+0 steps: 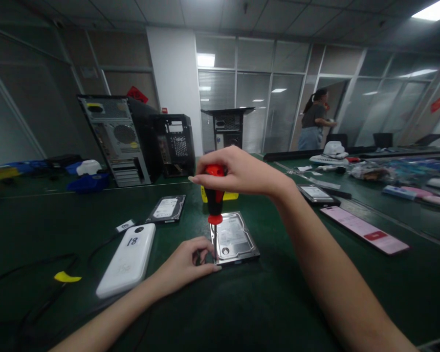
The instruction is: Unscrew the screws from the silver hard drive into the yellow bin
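The hard drive [236, 237] lies flat on the green table [242, 308], silver face up, in front of the person. It looks stiff and rather heavy for its size, with smooth metal that may slip and insides a knock could harm; its side edges seem the best hold. A screwdriver [215, 205] stands upright over its near left corner, the right hand [232, 168] curled closely around the handle top. The left hand [188, 256] has thumb and fingers slightly parted at that corner, beside the tip; I cannot tell whether they pinch anything. Leftward lie another drive [166, 209] and a white power bank [128, 261], rightward a pink phone [363, 230]
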### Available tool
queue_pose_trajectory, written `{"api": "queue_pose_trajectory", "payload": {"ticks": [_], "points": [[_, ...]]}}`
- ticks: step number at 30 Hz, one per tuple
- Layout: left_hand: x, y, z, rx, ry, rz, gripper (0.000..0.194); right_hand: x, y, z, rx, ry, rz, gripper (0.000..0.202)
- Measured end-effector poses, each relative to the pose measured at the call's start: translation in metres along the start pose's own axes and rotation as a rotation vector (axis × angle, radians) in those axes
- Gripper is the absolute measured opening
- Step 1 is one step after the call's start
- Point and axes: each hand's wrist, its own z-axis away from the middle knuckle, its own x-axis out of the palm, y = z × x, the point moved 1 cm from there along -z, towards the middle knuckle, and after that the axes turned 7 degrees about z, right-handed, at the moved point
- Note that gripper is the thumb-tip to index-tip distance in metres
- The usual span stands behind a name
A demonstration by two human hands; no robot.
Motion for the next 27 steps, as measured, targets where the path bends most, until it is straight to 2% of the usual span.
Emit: {"api": "queue_pose_trajectory", "payload": {"ticks": [8,17,27], "points": [[0.0012,-0.0025,0.0,0.009,0.003,-0.001,0.026,-0.0004,-0.0024,0.0019,-0.022,-0.027,-0.003,0.026],[0.0008,-0.004,-0.0002,0.013,-0.003,-0.009,0.025,0.0006,-0.001,0.0019,0.036,-0.02,0.03,0.039],[0.0004,0.0013,0.0012,0.008,-0.004,-0.012,0.023,-0.0011,-0.0013,0.0019,0.065,-0.008,0.028,0.039]]}}
